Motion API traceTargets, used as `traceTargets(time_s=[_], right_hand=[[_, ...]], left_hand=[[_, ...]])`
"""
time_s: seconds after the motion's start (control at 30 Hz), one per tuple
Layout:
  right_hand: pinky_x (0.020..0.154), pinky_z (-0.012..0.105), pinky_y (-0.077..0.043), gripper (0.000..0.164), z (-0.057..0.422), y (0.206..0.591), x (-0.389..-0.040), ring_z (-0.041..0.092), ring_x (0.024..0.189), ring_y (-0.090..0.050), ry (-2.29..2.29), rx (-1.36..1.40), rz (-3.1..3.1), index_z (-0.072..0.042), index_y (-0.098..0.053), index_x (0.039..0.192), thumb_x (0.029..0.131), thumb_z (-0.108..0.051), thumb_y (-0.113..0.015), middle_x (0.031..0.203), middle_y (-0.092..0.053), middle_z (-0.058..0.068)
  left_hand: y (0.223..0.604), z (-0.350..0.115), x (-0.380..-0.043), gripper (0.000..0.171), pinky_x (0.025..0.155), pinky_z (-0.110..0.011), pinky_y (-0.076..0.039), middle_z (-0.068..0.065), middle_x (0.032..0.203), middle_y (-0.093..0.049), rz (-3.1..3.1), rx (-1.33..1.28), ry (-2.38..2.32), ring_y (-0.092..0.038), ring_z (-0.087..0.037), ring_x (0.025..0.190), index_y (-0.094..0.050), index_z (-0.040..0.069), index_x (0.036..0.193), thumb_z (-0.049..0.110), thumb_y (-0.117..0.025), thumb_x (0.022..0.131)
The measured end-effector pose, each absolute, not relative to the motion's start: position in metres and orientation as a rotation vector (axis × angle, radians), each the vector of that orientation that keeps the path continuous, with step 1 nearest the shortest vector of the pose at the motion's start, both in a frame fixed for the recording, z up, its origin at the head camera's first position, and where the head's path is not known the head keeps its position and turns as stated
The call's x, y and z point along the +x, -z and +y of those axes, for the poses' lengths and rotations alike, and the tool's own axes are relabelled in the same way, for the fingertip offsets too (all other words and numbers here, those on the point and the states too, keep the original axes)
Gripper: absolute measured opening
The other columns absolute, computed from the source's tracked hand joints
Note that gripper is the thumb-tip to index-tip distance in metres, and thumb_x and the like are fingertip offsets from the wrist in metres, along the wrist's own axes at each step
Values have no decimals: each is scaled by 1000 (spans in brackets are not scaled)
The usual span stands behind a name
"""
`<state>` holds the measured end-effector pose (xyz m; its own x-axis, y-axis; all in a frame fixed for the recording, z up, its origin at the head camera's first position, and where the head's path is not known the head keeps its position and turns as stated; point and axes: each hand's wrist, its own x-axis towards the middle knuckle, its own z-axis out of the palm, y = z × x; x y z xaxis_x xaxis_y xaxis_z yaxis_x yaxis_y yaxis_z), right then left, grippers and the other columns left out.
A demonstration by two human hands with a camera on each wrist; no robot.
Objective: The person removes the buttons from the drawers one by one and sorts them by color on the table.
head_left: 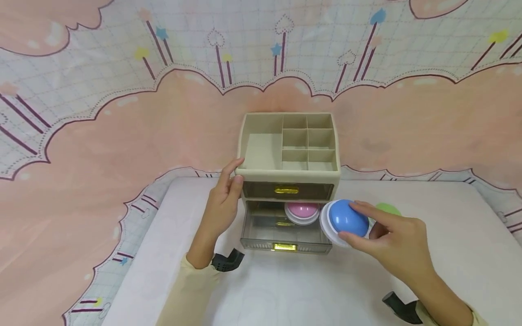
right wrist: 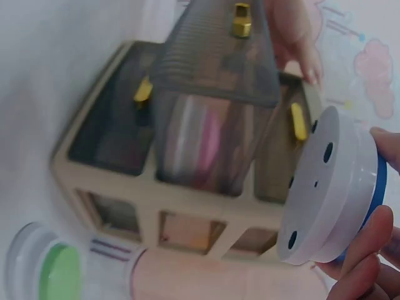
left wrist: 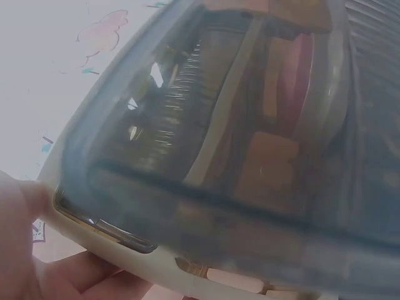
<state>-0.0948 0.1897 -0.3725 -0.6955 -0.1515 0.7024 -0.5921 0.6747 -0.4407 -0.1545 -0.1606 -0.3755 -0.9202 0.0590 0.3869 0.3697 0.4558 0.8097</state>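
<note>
My right hand (head_left: 401,242) grips a round white push light with a blue dome (head_left: 348,218), just off the right side of the pulled-out drawer. Its white underside (right wrist: 315,181), dotted with dark holes, faces the right wrist view. A matching light with a pink dome (head_left: 302,211) sits inside the smoky see-through drawer (head_left: 261,235), towards its back right. My left hand (head_left: 223,199) holds the left side of the beige desk organizer (head_left: 287,174), thumb at the front and fingers along the upper edge.
A third round light with a green dome (head_left: 387,209) lies on the white table (head_left: 452,235) right of the organizer, partly behind my right hand. The organizer's top has several compartments. A shut drawer (head_left: 302,192) is above the pulled-out one. A patterned cloth (head_left: 408,127) hangs behind.
</note>
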Motion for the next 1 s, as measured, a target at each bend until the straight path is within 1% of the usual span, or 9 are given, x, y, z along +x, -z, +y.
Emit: traceTargets(time_s=[0.13,0.3,0.47,0.6,0.73,0.8,1.0], right_hand=[[45,12,-34,60,206,387,-93,-9,46,-46,-936,502,-2230,-9,-83,100,44,-22,-102,51,-57,-11],[43,12,-31,58,222,404,-91,-12,46,-46,-908,429,-2307,-9,-82,100,46,-19,-101,49,-58,-12],[43,13,-30,58,236,421,-84,-14,48,-44,-840,350,-2399,-13,-82,102,48,-25,-101,50,-57,-14],[45,15,-30,57,244,431,-80,-13,50,-44,-821,315,-2469,-13,-82,103,51,-29,-101,50,-56,-16],[46,14,-33,54,248,439,-80,-11,49,-45,-823,321,-2528,-12,-81,104,56,-29,-100,50,-55,-18],[46,13,-35,53,248,444,-82,-11,49,-46,-819,339,-2544,-12,-81,104,57,-29,-100,50,-56,-17],[47,12,-39,53,251,454,-89,-12,51,-50,-798,367,-2584,-13,-80,105,59,-32,-99,54,-63,-11]], left_hand=[[375,-159,-156,42,62,-29,-33,-1,71,-41,-2412,-370,1452,-40,-17,65,-42,33,152,27,-44,111],[375,-156,-156,42,63,-29,-34,-1,72,-42,-2406,-383,1463,-41,-17,67,-42,32,152,25,-44,111],[375,-153,-157,42,63,-29,-35,-1,72,-41,-2405,-399,1470,-41,-16,67,-42,31,153,25,-44,111],[375,-154,-156,42,62,-29,-33,-1,71,-41,-2412,-392,1459,-40,-16,65,-41,33,153,26,-43,111],[377,-156,-156,41,61,-30,-33,-1,71,-43,-2417,-372,1446,-41,-17,65,-41,35,152,28,-43,112],[378,-158,-156,41,61,-30,-33,-1,71,-43,-2418,-357,1444,-41,-17,66,-41,36,152,28,-43,112],[377,-159,-155,42,61,-30,-33,0,71,-42,-2406,-363,1449,-41,-16,65,-43,34,152,24,-43,112]])
